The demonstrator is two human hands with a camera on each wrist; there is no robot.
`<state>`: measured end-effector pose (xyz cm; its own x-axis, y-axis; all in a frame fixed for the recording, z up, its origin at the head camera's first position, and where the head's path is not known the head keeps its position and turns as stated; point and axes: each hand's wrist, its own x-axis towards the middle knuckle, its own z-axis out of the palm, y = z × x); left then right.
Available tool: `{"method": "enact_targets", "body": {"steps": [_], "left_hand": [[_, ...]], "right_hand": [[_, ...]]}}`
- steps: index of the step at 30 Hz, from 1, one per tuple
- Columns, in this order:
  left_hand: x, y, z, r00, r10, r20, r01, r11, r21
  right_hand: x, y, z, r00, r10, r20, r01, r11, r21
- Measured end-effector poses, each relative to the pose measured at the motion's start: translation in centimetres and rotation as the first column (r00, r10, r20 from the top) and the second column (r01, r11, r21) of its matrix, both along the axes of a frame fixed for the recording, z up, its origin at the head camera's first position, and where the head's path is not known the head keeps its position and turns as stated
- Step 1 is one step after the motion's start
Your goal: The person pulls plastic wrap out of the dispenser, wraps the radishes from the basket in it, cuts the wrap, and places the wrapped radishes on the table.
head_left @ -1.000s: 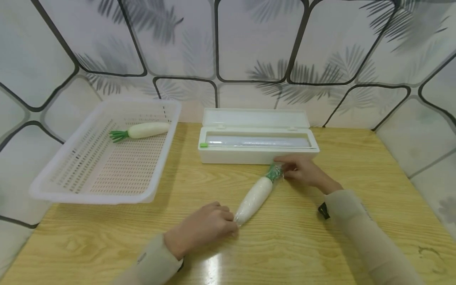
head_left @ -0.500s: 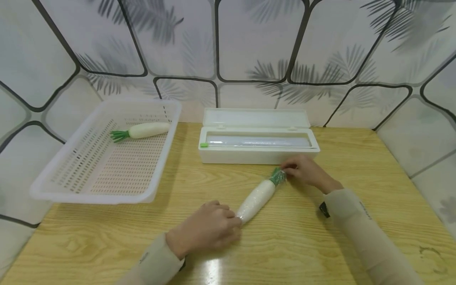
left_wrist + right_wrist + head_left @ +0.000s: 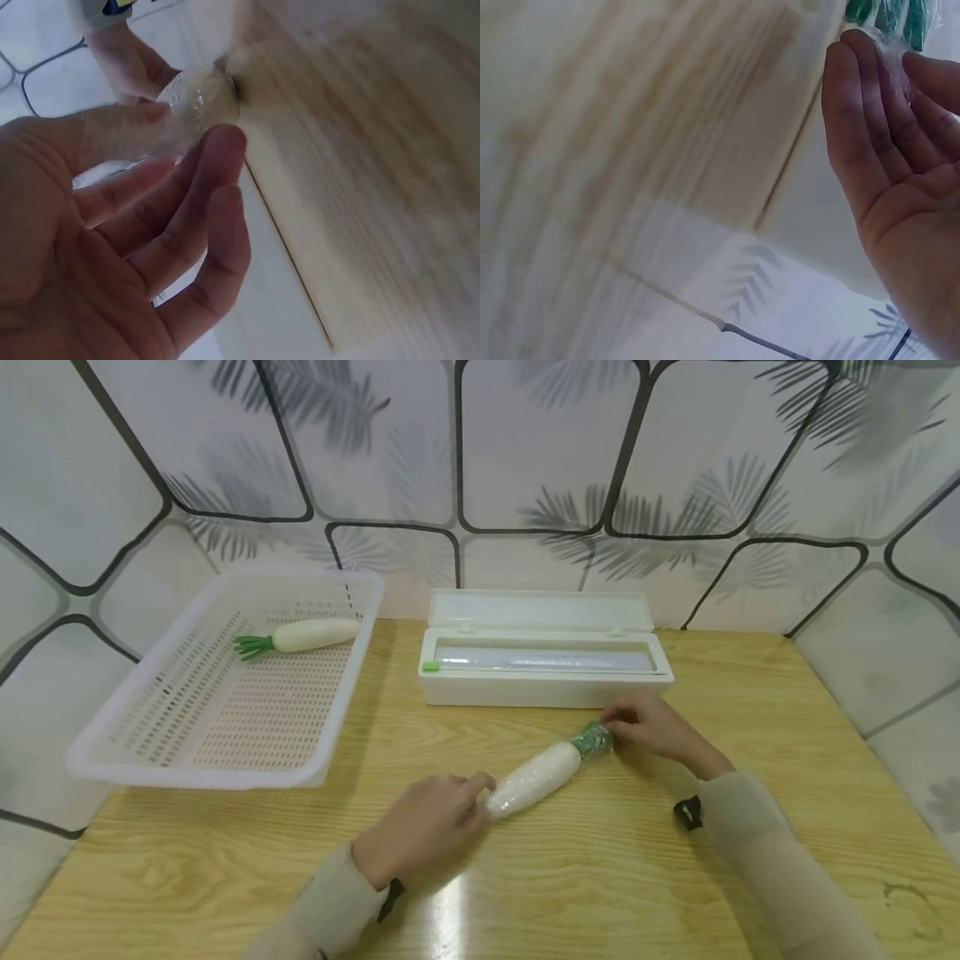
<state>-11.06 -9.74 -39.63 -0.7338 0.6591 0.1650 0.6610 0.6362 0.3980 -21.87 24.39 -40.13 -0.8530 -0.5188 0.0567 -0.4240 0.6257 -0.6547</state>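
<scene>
We see clear, glossy, crinkled film [image 3: 196,97] over a smooth radish [image 3: 536,779]. The basket [image 3: 195,777] and box [image 3: 540,692] look like smooth plastic. The surface [image 3: 757,710] shows wood grain with a glossy sheen; both sleeves [image 3: 783,868] look like matt cloth.

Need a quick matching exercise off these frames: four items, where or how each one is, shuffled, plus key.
Column 1
1. left hand
2. white box
3. right hand
4. basket

Column 2
A. at the green leafy end of the wrapped radish
B. has a second radish lying inside
C. at the white tip of the wrapped radish
D. stands on the table with its lid open

Pairs: 1-C, 2-D, 3-A, 4-B
</scene>
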Motion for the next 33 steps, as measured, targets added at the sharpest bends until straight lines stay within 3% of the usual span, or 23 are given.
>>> {"method": "enact_targets", "body": {"steps": [3,6,16,24,33], "left_hand": [[-1.0,-0.3,-0.2,1.0,0.01,-0.005,-0.01,0.996,0.089],[-2.0,-0.6,-0.3,0.998,0.052,-0.019,-0.05,0.991,0.127],[-4.8,-0.6,-1.1,0.983,0.18,-0.035,-0.173,0.973,0.152],[-5.2,-0.3,-0.7,0.975,0.222,0.006,-0.221,0.971,0.096],[-5.1,-0.4,-0.3,0.975,0.222,-0.031,-0.219,0.973,0.074]], "right_hand": [[0.5,0.2,0.2,1.0,-0.027,0.017,0.027,1.0,-0.013],[1.0,0.5,0.4,0.998,-0.055,0.028,0.056,0.998,-0.017],[2.8,0.8,0.7,0.988,-0.092,0.121,0.092,0.996,0.005],[3.6,0.9,0.6,0.991,-0.064,0.114,0.065,0.998,-0.003],[3.8,1.0,0.9,0.997,-0.073,0.027,0.071,0.997,0.039]]}}
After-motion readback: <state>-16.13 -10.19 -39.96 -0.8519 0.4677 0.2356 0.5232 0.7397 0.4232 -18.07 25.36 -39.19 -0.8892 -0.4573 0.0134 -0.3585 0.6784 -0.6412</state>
